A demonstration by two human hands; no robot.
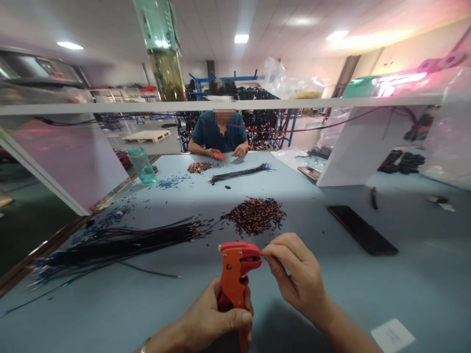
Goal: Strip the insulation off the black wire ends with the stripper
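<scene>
**Desk:** What do we have at the bench?

**Photographer:** A worker at a blue table, seen from above the hands. The left hand is wrapped tight around the handles of an orange stripper, held upright over the near part of the table. The right hand sits at the tool's head, thumb and forefinger pinched together right against it.

**Desk:** Pinched on what?

**Photographer:** Too small to tell (a short wire end would fit, but I can't see one). The two hands are near each other, joined only through the tool.

**Desk:** And around them?

**Photographer:** A pile of copper-and-black bits lies just beyond the tool. A long bundle of black wires fans out to the left, and a dark phone lies well off to the right. Across the table a co-worker in a teal shirt has both hands down by a second, smaller heap.

**Desk:** Any hazard worth a line?

**Photographer:** In my judgement, the fingertips. They are hard against the head, so a squeeze of the handles while they sit that close could nip skin. A loose pinch could also let the piece slip out and drop among the bits, where it would be hard to find.
</scene>
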